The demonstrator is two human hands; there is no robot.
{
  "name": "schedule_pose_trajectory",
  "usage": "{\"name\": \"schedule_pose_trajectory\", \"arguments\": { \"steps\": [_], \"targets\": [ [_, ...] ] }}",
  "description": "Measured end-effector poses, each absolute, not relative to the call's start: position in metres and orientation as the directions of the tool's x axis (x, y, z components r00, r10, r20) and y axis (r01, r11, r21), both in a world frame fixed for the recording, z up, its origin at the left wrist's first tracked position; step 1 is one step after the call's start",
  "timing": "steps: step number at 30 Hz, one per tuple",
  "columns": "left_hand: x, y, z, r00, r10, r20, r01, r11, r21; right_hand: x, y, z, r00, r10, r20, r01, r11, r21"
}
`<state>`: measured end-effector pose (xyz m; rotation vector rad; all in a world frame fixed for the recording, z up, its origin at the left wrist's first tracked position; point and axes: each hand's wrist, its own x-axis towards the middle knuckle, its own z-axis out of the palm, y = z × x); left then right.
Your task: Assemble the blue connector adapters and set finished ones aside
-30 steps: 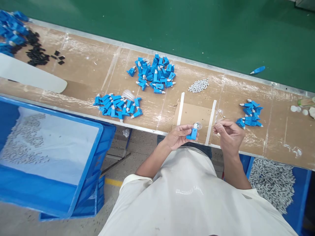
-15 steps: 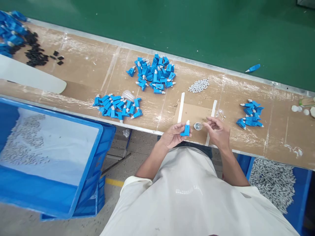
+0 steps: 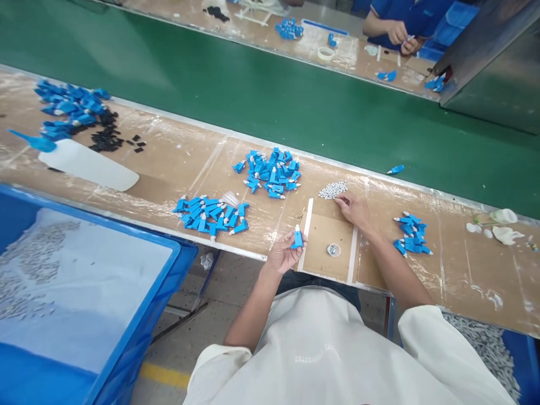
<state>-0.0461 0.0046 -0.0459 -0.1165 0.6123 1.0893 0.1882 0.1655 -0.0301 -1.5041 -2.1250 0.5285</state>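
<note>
My left hand [image 3: 283,253] holds a blue plastic piece with a white tip [image 3: 297,237] upright above the table's front edge. Farther out, my right hand [image 3: 353,207] has its fingertips pinched at the right edge of a pile of small grey parts [image 3: 332,190]; whatever is between them is too small to make out. A small round clear cup [image 3: 333,250] with something dark inside stands on the cardboard sheet [image 3: 323,230] between two white tape strips. Left of my hands lie two heaps of similar blue pieces [image 3: 272,171], and a smaller group [image 3: 411,233] lies to the right.
A white scoop-like sheet [image 3: 90,163], black parts [image 3: 105,135] and more blue pieces lie far left. Blue bins [image 3: 169,264] with grey parts stand below the table. Across the green strip [image 3: 236,90], a co-worker's hands [image 3: 400,38] work at another table.
My right hand has moved from beside the clear cup out to the grey parts. My left hand keeps the blue piece. The view has tilted up, bringing the opposite table into sight.
</note>
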Motion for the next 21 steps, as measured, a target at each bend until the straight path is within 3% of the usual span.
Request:
{"name": "schedule_pose_trajectory", "arguments": {
  "steps": [3, 8, 15, 16, 18, 20, 21],
  "targets": [
    [-0.044, 0.006, -0.049, 0.328, 0.798, -0.505, -0.852, 0.481, 0.207, 0.185, 0.17, -0.028, -0.341, 0.928, 0.151, 0.774, 0.368, -0.515],
    [-0.044, 0.006, -0.053, 0.354, 0.809, -0.469, -0.842, 0.494, 0.216, 0.18, 0.174, -0.019, -0.407, 0.913, -0.006, 0.848, 0.376, -0.375],
    [-0.043, 0.01, -0.043, 0.333, 0.796, -0.506, -0.852, 0.484, 0.201, 0.174, 0.174, -0.002, -0.375, 0.923, -0.084, 0.867, 0.317, -0.385],
    [-0.043, 0.011, -0.039, 0.329, 0.796, -0.509, -0.852, 0.482, 0.203, 0.175, 0.17, 0.002, -0.369, 0.926, -0.086, 0.858, 0.303, -0.415],
    [-0.041, 0.012, -0.032, 0.329, 0.797, -0.506, -0.844, 0.489, 0.222, 0.177, 0.158, 0.011, -0.355, 0.929, -0.107, 0.76, 0.22, -0.612],
    [-0.037, 0.012, -0.024, 0.338, 0.802, -0.492, -0.825, 0.504, 0.255, 0.176, 0.137, 0.022, -0.353, 0.922, -0.158, 0.483, 0.035, -0.875],
    [-0.034, 0.012, -0.019, 0.344, 0.805, -0.484, -0.815, 0.512, 0.273, 0.175, 0.125, 0.028, -0.362, 0.913, -0.186, 0.31, -0.07, -0.948]
  ]
}}
